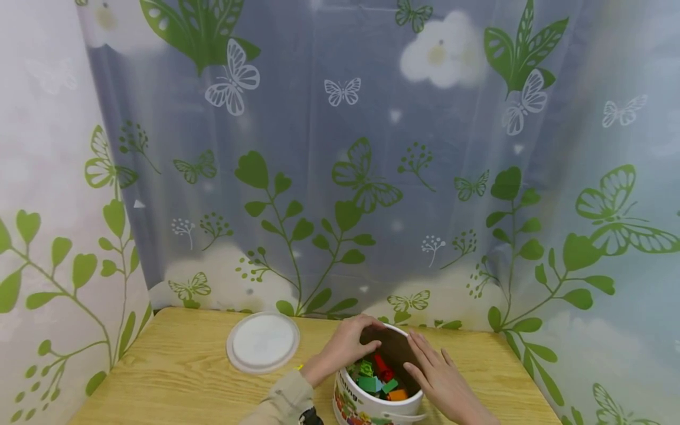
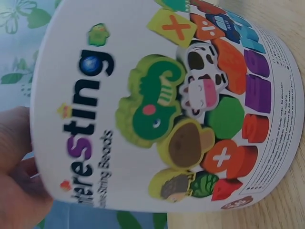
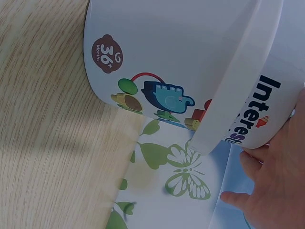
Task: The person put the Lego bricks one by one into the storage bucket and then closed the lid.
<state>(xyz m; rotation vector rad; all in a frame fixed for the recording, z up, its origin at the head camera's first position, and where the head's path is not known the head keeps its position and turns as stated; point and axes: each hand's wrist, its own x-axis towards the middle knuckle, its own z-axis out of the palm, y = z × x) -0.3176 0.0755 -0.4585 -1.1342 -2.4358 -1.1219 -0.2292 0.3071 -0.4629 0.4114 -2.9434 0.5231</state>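
See a white bucket upright on the wooden table, between five and six o'clock in the head view. Find the left hand at ten o'clock on the rim, with the thumb wide apart over the bucket's mouth and the fingers lightly bent toward the far edge. Cannot tell the firmness of that touch. Find the right hand between two and three o'clock on the rim, with straight fingers laid along the edge and the thumb spread wide, pointing in over the mouth.

Look inside the bucket for a loose heap of toy pieces: a red piece near the middle, a lime-green piece at nine o'clock, a green block between seven and eight, an orange block at five. Spot the white handle at five o'clock on the outer wall.

See the round white lid flat on the table, between nine and ten o'clock from the bucket and apart from it. Notice a beige sleeve and a dark wristband on the left arm. Read "36+ Months" on a brown badge in the right wrist view. Find a patterned curtain at twelve o'clock, behind the table.
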